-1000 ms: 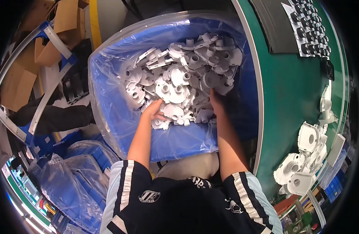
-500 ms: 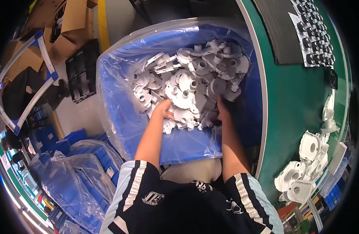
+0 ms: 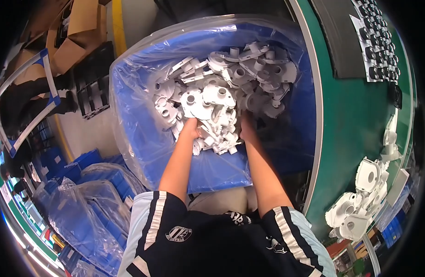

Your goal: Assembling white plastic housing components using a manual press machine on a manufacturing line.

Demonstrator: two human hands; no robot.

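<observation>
In the head view, we have both hands inside the bin — blue, with a clear liner over its rim. The white parts lie heaped in the bin, toward its middle and far side. Our left hand touches the near left edge of the heap, its fingers partly hidden; our right hand reaches into the heap farther right, its fingers hidden too. For both, we cannot tell how widely the fingers spread or whether they grip a part.

Right of the bin we see the green table, bearing a black sheet and a second white cluster. Left of the bin — cartons beyond, wrapped crates nearer us.
</observation>
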